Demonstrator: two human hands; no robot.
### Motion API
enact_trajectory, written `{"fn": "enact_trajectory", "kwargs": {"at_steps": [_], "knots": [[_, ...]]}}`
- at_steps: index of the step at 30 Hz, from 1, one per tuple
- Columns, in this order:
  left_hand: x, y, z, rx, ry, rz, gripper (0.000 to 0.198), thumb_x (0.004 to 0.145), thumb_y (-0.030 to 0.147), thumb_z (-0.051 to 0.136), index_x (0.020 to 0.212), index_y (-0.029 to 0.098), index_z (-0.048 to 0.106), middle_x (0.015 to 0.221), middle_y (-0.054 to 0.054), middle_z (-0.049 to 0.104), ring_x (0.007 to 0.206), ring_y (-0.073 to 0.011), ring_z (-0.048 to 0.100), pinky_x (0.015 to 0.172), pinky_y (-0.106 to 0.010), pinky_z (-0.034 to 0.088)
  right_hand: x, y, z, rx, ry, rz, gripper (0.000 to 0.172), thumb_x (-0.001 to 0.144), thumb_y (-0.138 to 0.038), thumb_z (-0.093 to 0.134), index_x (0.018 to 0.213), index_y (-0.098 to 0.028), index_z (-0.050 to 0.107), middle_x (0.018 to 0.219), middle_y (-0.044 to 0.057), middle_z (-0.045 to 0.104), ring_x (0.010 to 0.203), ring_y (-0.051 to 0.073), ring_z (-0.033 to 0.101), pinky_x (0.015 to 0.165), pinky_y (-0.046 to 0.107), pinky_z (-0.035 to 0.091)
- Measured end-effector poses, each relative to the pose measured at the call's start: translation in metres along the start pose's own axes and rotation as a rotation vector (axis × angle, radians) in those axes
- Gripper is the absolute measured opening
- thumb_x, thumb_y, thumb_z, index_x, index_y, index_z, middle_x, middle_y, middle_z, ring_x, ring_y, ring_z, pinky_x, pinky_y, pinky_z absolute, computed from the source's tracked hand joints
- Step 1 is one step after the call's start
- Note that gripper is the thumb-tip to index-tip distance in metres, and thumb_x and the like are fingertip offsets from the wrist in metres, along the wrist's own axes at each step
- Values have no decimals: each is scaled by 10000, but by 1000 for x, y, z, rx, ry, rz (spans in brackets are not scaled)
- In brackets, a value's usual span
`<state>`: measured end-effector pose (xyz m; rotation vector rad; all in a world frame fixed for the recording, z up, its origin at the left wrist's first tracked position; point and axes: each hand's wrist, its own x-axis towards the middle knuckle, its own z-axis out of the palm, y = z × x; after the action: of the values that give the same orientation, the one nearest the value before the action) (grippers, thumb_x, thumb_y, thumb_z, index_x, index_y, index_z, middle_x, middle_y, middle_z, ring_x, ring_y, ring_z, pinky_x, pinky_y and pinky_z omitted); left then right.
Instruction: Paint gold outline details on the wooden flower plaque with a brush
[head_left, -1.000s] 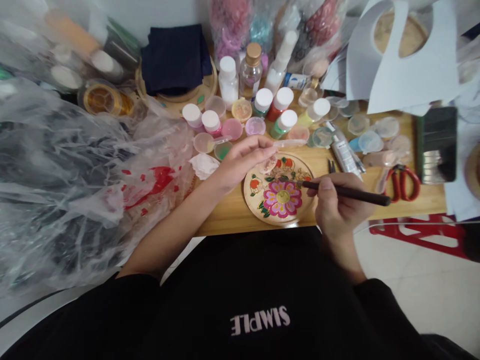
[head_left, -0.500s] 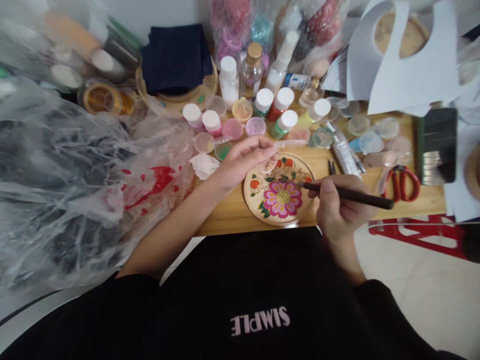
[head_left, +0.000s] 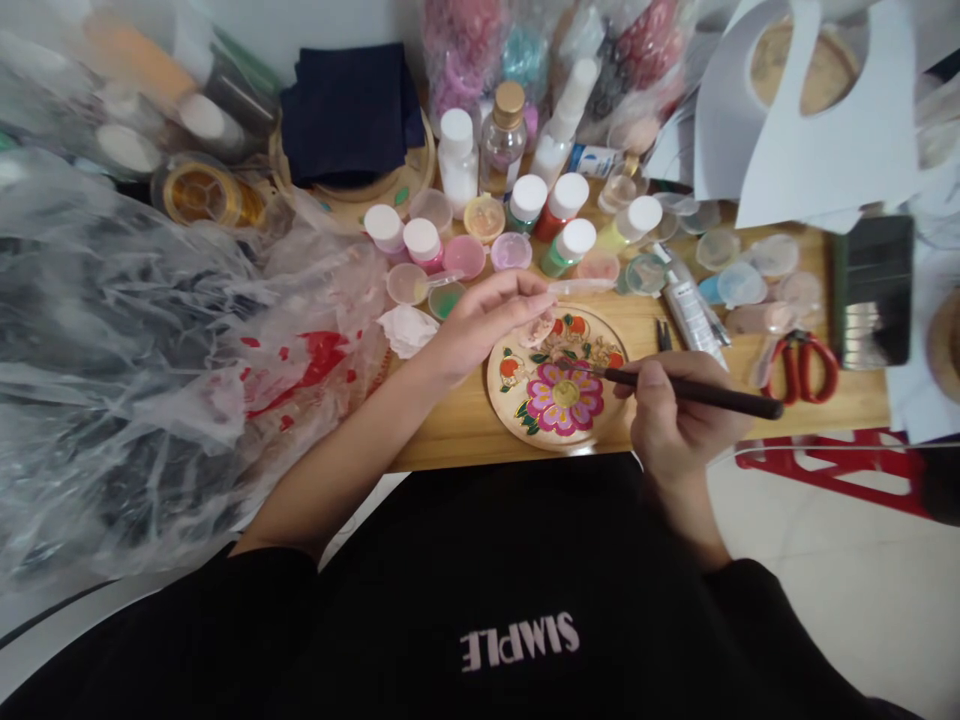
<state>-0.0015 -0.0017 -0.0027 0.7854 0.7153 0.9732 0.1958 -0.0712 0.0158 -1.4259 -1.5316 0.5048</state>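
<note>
A round wooden disc (head_left: 556, 432) painted with a pink flower, green leaves and orange fruits lies near the front edge of the wooden table (head_left: 465, 420). My right hand (head_left: 679, 420) pinches a dark thin brush (head_left: 697, 394) whose tip rests on the disc just above the flower. My left hand (head_left: 480, 325) rests at the disc's upper left rim, fingers curled around a small pale cup (head_left: 538, 329).
Small paint bottles (head_left: 564, 205) and little plastic pots (head_left: 465, 258) crowd behind the disc. A crumpled clear plastic bag (head_left: 150, 380) fills the left. Red scissors (head_left: 806, 362), a tube (head_left: 686, 305), a dark phone (head_left: 874, 290) and white paper (head_left: 817, 130) lie right.
The brush tip has crept slightly left across the disc. My left hand has stayed in place.
</note>
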Motion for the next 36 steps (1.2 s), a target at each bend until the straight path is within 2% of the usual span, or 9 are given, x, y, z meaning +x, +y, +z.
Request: {"fn": "enact_trajectory", "kwargs": {"at_steps": [4,16,21,29,36], "knots": [[-1,2,1,-14,1,-3,339,713,462,792,819,185,626,750,24,651,675,-66,587,637,-224,459,0,3,1,-3,44,11,190,902,-321,605,769,-203,673,675,-6,683,601,137,668,553,281,514],[1,0,1,-28,2,-4,341,702,464,800,815,188,636,744,33,638,649,-58,566,619,-227,445,-1,5,0,-6,-11,29,193,903,-318,601,771,-198,676,674,-7,690,584,125,664,545,263,514],[1,0,1,-19,21,-9,371,679,479,810,821,182,638,775,29,644,684,-57,579,632,-220,441,0,6,3,-1,39,21,207,901,-338,601,760,-201,669,670,-6,689,587,133,668,543,271,513],[0,0,1,4,8,6,331,719,459,786,820,186,628,763,32,639,673,-57,574,638,-225,443,3,2,3,-9,11,3,208,901,-321,600,745,-201,666,646,-16,679,560,115,649,521,251,498],[0,1,1,-24,18,-2,365,679,470,814,819,180,643,763,36,648,674,-52,582,629,-210,447,1,2,1,11,-13,19,210,905,-322,593,749,-199,661,652,-9,678,586,131,666,551,271,518]]}}
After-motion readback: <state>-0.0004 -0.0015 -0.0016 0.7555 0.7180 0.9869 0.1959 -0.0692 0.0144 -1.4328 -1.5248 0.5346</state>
